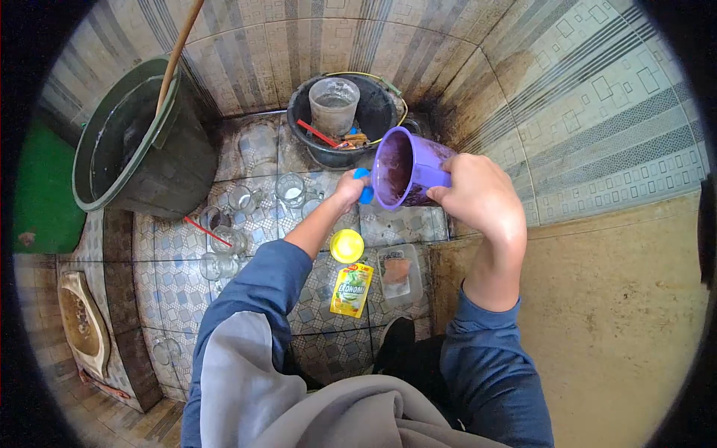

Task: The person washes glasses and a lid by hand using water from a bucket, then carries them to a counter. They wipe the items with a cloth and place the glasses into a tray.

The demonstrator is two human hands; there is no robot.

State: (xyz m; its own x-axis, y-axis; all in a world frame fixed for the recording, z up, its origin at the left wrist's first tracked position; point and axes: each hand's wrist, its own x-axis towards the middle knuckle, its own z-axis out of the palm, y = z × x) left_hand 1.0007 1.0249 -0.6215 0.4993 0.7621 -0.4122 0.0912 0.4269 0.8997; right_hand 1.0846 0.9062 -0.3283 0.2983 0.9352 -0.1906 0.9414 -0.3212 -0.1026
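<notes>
A purple plastic pitcher (418, 168) is tilted on its side, its mouth facing left, and my right hand (482, 196) grips it from the right. My left hand (349, 188) is closed on a blue object (364, 186) just left of the pitcher's mouth. Behind both hands stands a black bucket (299, 136) holding a cloudy plastic container (334, 108), a red stick and small scraps. Below my left hand, a round yellow tub (347, 246) sits on the tiles above a yellow and green pouch (351, 290). Beside them lies a clear plastic box (401, 275) with a brownish item inside.
Several glass mugs (290, 190) stand on the tiled floor (175, 269) at left, near a red straw (208, 231). A large dark green bin (160, 168) holds a wooden stick (178, 56). Walls close in behind and at right.
</notes>
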